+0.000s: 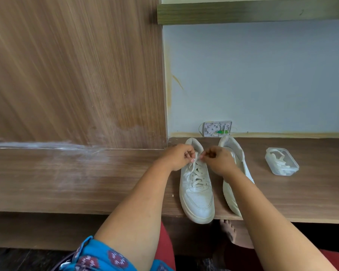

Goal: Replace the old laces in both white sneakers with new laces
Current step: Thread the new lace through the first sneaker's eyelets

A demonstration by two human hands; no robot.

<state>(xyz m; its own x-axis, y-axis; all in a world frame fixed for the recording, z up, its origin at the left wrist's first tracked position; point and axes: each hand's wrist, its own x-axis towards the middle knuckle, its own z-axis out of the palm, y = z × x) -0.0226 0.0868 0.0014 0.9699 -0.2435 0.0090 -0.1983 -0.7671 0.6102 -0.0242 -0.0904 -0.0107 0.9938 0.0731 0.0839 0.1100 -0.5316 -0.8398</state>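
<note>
Head view: the laced sneaker point(197, 190) stands on the wooden surface point(86, 178), toe hanging over the near edge, its lace point(196, 176) pinched at the top in the grip of both the left hand point(177, 157) and the right hand point(217, 160). The second sneaker point(233, 153) lies just beside it; a lidded plastic box point(281, 161) sits apart to the right, with bare wood between them.

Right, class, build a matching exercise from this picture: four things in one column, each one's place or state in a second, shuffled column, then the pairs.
1. laced white sneaker
2. second white sneaker
3. clear plastic lidded box
4. left hand

A. far right on the wooden ledge
B. pinching a lace end
C. toe overhanging the ledge edge
D. partly hidden behind the right forearm

Pairs: 1-C, 2-D, 3-A, 4-B
</note>
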